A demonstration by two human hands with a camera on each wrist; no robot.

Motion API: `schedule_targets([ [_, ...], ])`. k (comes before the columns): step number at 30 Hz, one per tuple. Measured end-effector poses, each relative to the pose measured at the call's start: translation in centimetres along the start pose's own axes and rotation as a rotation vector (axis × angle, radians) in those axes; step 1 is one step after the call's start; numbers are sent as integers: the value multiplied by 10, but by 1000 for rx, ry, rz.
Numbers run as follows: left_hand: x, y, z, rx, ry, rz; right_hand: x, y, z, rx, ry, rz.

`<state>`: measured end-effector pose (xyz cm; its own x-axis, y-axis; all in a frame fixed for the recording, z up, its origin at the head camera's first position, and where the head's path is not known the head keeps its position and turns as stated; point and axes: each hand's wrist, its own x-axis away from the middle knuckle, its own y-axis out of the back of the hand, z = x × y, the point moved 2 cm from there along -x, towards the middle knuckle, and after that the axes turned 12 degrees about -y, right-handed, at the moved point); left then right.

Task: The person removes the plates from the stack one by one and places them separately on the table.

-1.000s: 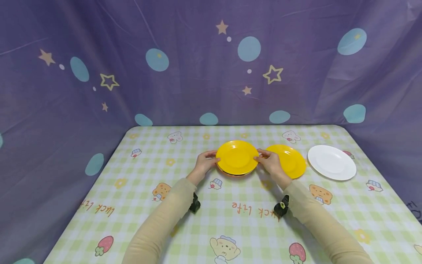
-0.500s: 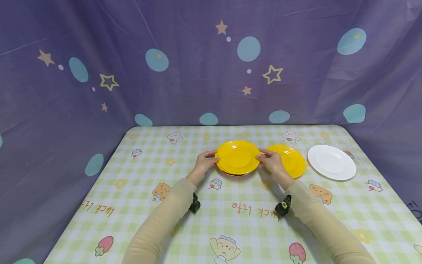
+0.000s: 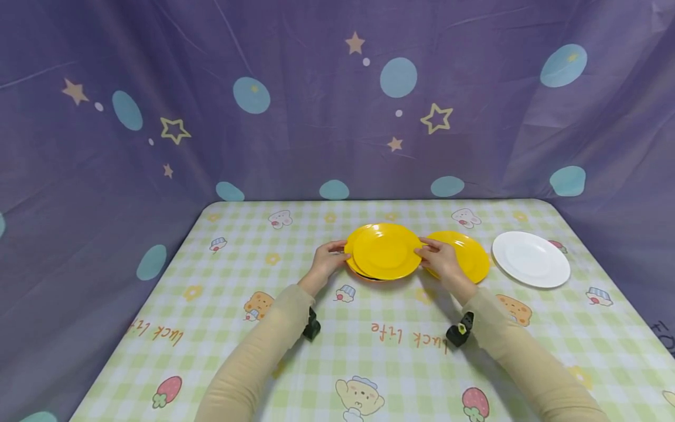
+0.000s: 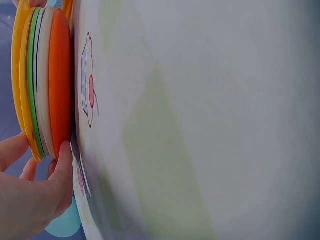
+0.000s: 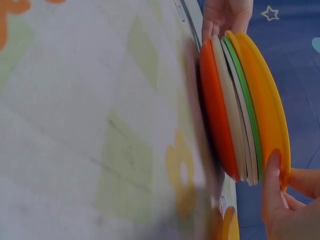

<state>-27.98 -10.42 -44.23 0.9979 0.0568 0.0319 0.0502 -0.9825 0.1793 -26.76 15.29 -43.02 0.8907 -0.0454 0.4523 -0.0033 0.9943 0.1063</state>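
A stack of plates stands in the middle of the table, tilted edges showing in both wrist views: an orange plate (image 4: 60, 80) lowest, then pale ones, a green plate (image 5: 245, 90) and yellow above. The top yellow plate (image 3: 387, 252) sits shifted right over the second yellow plate (image 3: 352, 239), whose left rim shows. My left hand (image 3: 326, 262) grips the stack's left edge, fingers spanning from yellow to orange. With thumb and fingers, my right hand (image 3: 442, 264) pinches the right rim of the top yellow plate, apart from the plates below.
Right of the stack another yellow plate (image 3: 464, 258) lies on the table, partly behind my right hand. Beyond it lies a white plate (image 3: 529, 259). A checked cloth (image 3: 237, 351) covers the table, and a purple curtain (image 3: 316, 146) hangs behind it.
The top yellow plate has slid to the right off the plate beneath, carried by my right hand. My left hand has stayed at the stack's left edge.
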Motion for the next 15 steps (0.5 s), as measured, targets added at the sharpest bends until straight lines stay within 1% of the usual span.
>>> schedule_targets([
  [3,0,0,0,6,6,-1,0,4,-1,-13,8,23],
  [5,0,0,0,12,-2,-1,0,7,-1,-35,7,43],
  [10,2,0,0,2,-55,-7,-1,13,-4,-48,-2,89],
  [13,2,0,0,-11,-58,-6,-1,17,-5,-43,-4,98],
  [15,1,0,0,-16,-40,-1,-1,20,-6,-44,5,110],
])
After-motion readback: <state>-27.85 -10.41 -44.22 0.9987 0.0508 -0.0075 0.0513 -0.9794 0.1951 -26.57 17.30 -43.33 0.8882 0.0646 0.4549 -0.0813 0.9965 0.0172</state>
